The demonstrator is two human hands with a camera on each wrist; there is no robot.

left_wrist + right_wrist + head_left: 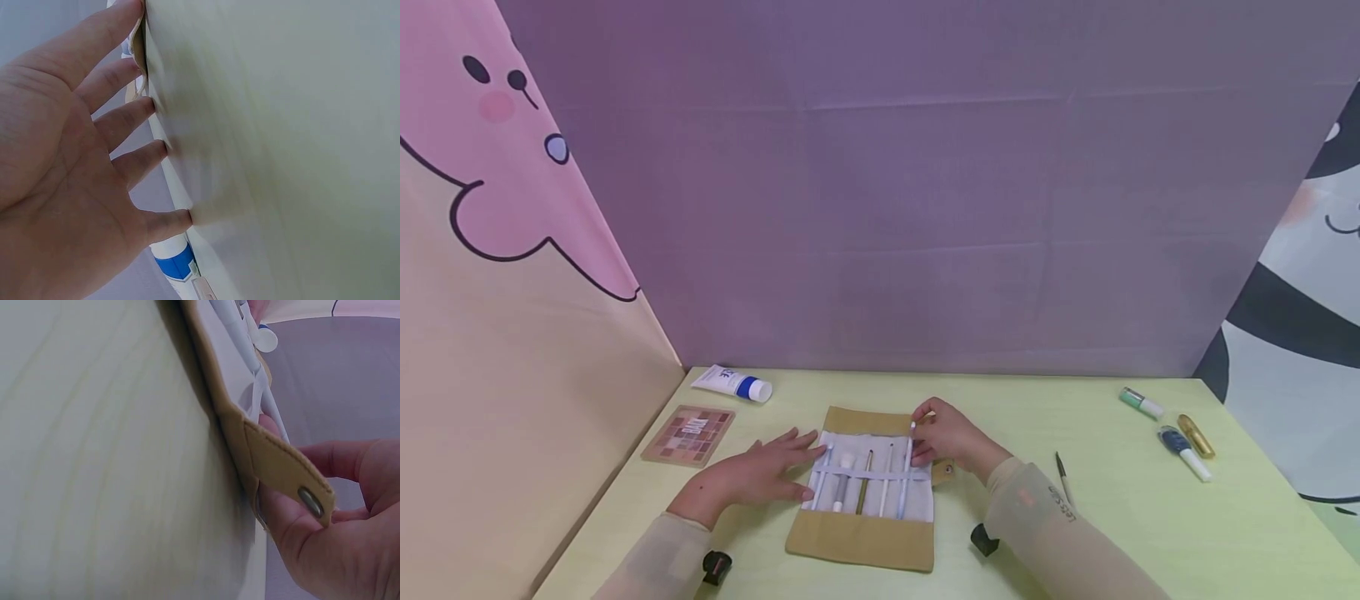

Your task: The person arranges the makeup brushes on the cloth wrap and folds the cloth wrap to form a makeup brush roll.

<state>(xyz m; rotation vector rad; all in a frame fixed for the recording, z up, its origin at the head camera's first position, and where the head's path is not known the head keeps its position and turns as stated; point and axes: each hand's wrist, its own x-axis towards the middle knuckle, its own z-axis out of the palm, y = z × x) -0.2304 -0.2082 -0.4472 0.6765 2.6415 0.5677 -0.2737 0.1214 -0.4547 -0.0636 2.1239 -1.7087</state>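
Beige R sleeve (1060, 533) fills the near edge, its R hand (953, 437) pinching the upper end of the rightmost pale brush (903, 493) in the tan brush roll (859, 542), laid open mid-table. L hand (758, 475) has fingers spread, touching the roll's L edge. Four other brushes (all under one strap (876, 476)) sit alongside; palette (688, 435) & white tube (722, 381) far L.

At the head view's eight o'clock, a white-and-blue squeeze tube (727, 382) is showing large blue letters, only "CE" coming through fairly clearly. Toward seven o'clock from it, an eyeshadow palette (689, 436) is bearing pale capitals that are looking like "BAAK", though blurred. At five o'clock, the right sleeve (1067, 537) is carrying dark lettering starting "Lets", its ending blurring.
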